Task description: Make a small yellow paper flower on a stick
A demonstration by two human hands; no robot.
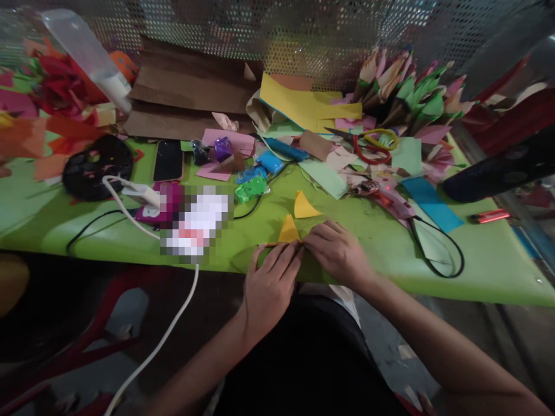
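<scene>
At the table's front edge, a folded piece of yellow-orange paper (pixel 288 230) stands up in a pointed shape beyond my fingertips. My left hand (pixel 269 283) holds its lower edge down, with the fingers close together over it and the thumb to the left. My right hand (pixel 339 251) is closed at the paper's right end, fingertips pinched and meeting the left fingers. A thin dark line sticks out left of my left fingers; what it is I cannot tell. Just beyond lies a second folded yellow paper piece (pixel 306 205), touched by neither hand.
Left are a charging phone (pixel 197 222) with a white cable, a dark phone (pixel 169 161) and a black reel (pixel 97 167). Behind lie paper scraps, scissors (pixel 378 145) and yellow sheets (pixel 299 107). Right are a glue gun (pixel 385 199), its looped cord and a red lighter (pixel 491 216).
</scene>
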